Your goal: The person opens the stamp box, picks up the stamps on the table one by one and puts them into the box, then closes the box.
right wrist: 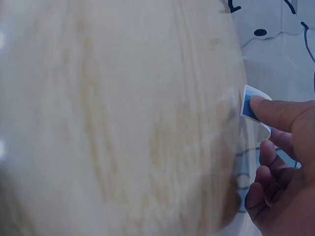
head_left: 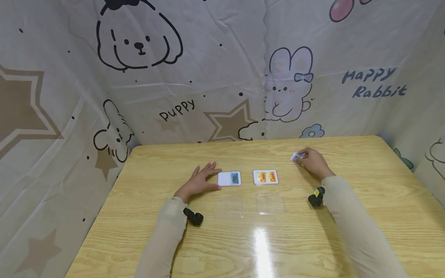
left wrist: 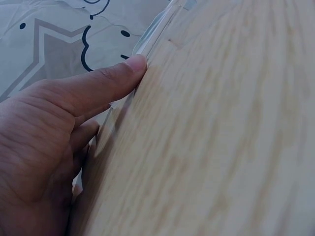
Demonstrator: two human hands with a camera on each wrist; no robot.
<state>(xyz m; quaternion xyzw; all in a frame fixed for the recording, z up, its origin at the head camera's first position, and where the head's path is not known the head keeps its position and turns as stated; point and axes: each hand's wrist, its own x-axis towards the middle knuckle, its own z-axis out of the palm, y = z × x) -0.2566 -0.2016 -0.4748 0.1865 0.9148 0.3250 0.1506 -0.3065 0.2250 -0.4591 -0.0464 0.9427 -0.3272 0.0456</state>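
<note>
A flat white rectangular case point(head_left: 224, 179) lies on the table, with a small blue-and-green picture point(head_left: 235, 178) on its right half. My left hand point(head_left: 197, 183) rests at its left side, thumb and index finger spread to its two left corners. In the left wrist view the thumb point(left wrist: 110, 81) touches the case's edge. My right hand point(head_left: 314, 162), farther right and back, pinches a small blue picture piece with a white border point(right wrist: 249, 101) between thumb and fingers. The piece looks thin and bent in the right wrist view. Its full picture is partly hidden by the thumb.
A second white case point(head_left: 255, 177) with two orange-and-yellow pictures lies between the hands. Two clear plastic pieces, one on the left point(head_left: 229, 207) and one on the right point(head_left: 270, 204), lie nearer me. A printed cloth point(head_left: 194, 77) hangs behind the wooden table point(head_left: 208, 247).
</note>
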